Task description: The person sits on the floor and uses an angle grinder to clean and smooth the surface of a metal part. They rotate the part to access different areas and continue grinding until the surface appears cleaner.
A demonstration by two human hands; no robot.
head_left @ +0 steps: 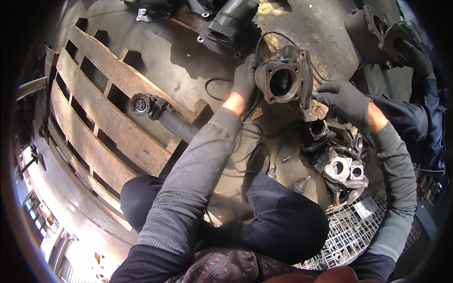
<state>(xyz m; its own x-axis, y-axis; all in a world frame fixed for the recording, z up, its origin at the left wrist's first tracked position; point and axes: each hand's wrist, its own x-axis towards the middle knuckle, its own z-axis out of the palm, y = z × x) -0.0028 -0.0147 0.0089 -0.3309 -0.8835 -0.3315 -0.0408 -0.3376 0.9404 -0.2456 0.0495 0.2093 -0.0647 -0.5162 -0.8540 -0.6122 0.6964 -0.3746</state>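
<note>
A brush-headed power tool (165, 115) lies across the right edge of a wooden pallet (127, 123), its head over the boards, probably parked within easy reach. Right of the pallet, a dark metal housing (268, 86) faces the wearer bore-first, its pallet side braced by the gloved left hand (244, 75), apparently for steadiness; those fingertips are hidden. On the side away from the pallet, the gloved right hand (347, 100) has its fingers curled narrow; whether they grip anything, one cannot tell. Farther right of the pallet, loose metal parts (337, 167) lie heaped, and a co-worker's gloved hand (415, 57) meets another housing (365, 40).
</note>
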